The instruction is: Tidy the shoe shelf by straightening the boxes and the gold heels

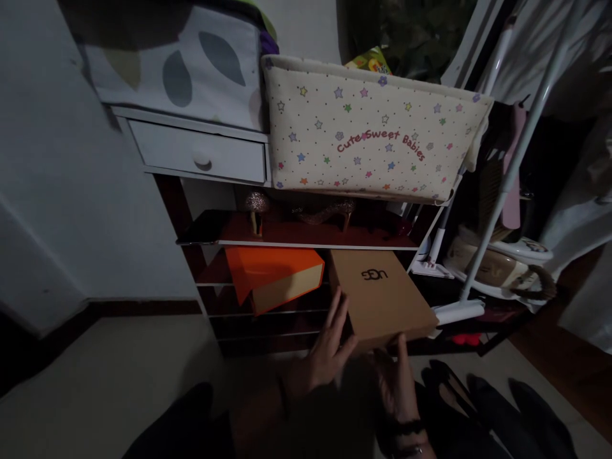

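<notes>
A brown cardboard shoebox (pixel 377 296) marked UGG sticks out from a lower level of the dark red shelf (pixel 310 237). At its left front corner is my left hand (pixel 329 350), with fingers stretched along the box's side. My right hand (pixel 394 382) is at the front edge, its fingers apart and pointing up at the box; part of it lies in shadow. Neither hand visibly wraps round the box. Left of it, an orange box (pixel 275 271) with a pale side sits tilted and also juts out from the shelf.
Glittery high heels (pixel 257 207) stand on the level above. Over them hang a star-print fabric basket (pixel 377 140) and a white drawer (pixel 196 150). At right are a pale pole (pixel 514 159) and a ceramic-looking pot (pixel 492 261). Dark shoes (pixel 459 395) lie on the floor.
</notes>
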`<state>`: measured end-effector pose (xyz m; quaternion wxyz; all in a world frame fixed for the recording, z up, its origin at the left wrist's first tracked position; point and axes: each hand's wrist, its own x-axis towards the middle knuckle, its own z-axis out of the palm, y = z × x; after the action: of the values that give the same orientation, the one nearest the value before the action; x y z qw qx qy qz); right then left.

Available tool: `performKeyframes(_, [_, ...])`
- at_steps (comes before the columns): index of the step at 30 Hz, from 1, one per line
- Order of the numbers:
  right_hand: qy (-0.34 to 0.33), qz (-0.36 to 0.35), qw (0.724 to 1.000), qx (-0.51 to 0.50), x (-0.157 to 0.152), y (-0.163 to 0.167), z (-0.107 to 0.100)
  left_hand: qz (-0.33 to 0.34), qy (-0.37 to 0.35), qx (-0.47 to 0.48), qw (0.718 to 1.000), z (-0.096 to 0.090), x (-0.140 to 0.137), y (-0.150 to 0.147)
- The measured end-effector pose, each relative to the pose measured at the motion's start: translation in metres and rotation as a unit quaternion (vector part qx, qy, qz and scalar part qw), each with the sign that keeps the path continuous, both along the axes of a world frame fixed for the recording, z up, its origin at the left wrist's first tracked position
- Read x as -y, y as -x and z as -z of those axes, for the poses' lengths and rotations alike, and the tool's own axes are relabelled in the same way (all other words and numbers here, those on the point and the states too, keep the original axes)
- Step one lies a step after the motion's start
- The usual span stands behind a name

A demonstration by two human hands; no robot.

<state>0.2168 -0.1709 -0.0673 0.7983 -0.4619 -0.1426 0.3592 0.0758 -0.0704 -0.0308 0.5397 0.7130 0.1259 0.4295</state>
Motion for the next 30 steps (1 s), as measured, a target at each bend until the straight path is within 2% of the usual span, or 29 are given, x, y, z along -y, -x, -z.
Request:
performKeyframes(3, [0.019,-0.026,0.999,-0.011,-0.017,0.000,0.002,-0.012,0.043,0.007,0.999,0.004,-0.009,-0.002])
performKeyframes(6, [0.077,-0.157,0.980,0.097,-0.022,-0.020,0.004,-0.017,0.088,0.010,0.996,0.005,-0.014,-0.003])
performKeyframes(7, [0.102,-0.172,0.968,0.149,-0.022,-0.033,0.003,-0.025,0.094,0.004,0.995,0.006,-0.015,-0.004])
performKeyframes(8, [0.127,-0.155,0.958,0.204,-0.022,-0.049,0.000,-0.032,0.098,-0.004,0.995,0.007,-0.016,-0.005])
performKeyframes(11, [0.146,0.066,0.929,0.335,-0.025,-0.106,-0.012,-0.048,0.100,-0.030,0.993,0.011,-0.018,-0.006])
performKeyframes(12, [0.141,0.111,0.915,0.362,-0.029,-0.124,-0.017,-0.050,0.106,-0.031,0.993,0.012,-0.020,-0.007])
performKeyframes(13, [0.133,0.128,0.904,0.385,-0.034,-0.139,-0.022,-0.050,0.118,-0.027,0.991,0.014,-0.021,-0.008])
performKeyframes(15, [0.108,0.104,0.898,0.414,-0.047,-0.158,-0.027,-0.047,0.156,-0.009,0.987,0.015,-0.024,-0.010])
performKeyframes(19, [0.061,0.009,0.906,0.419,-0.078,-0.158,-0.017,-0.035,0.209,-0.003,0.977,0.012,-0.033,-0.015])
performKeyframes(24, [0.064,0.034,0.901,0.428,-0.109,-0.140,0.000,-0.065,0.231,0.003,0.971,0.010,-0.060,-0.027])
performKeyframes(27, [0.066,0.028,0.902,0.426,-0.117,-0.140,0.000,-0.075,0.217,-0.005,0.973,0.017,-0.077,-0.033])
performKeyframes(30, [0.072,0.044,0.903,0.421,-0.116,-0.142,-0.003,-0.071,0.215,-0.011,0.974,0.023,-0.082,-0.035])
